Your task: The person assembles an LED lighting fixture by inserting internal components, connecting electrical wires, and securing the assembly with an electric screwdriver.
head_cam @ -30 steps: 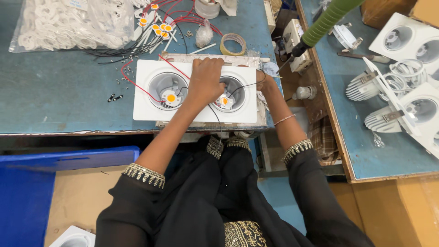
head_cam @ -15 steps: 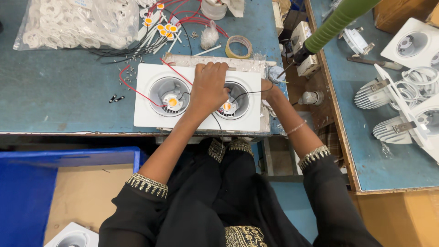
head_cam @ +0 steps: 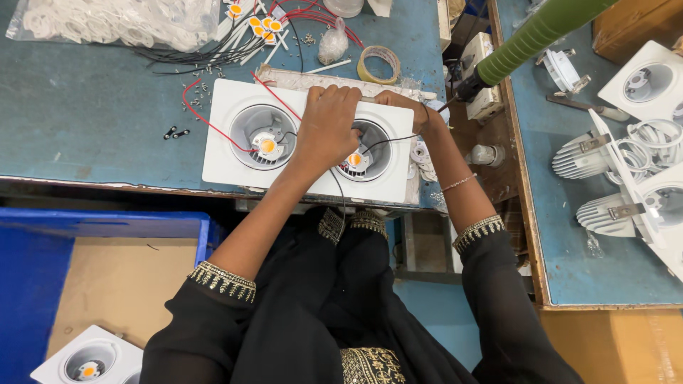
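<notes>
Black long sleeves with gold embroidered cuffs, thin bracelet on right wrist, black garment with gold trim

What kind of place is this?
Probably a light-fitting assembly workshop: a white twin downlight housing on a blue workbench, a bundle of red and black wires, and finned metal heat sinks.

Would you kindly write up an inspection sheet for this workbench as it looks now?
Surface: blue bench, worn front edge.
Job's things: white twin downlight housing, orange chip in each recess.
Clutter: tape roll, bag of white rings, loose screws.
Hands: left hand over the right recess; right hand at the housing's far edge.
Cables: red wire, black bundle.
Surroundings: blue crate, green tool handle.
</notes>
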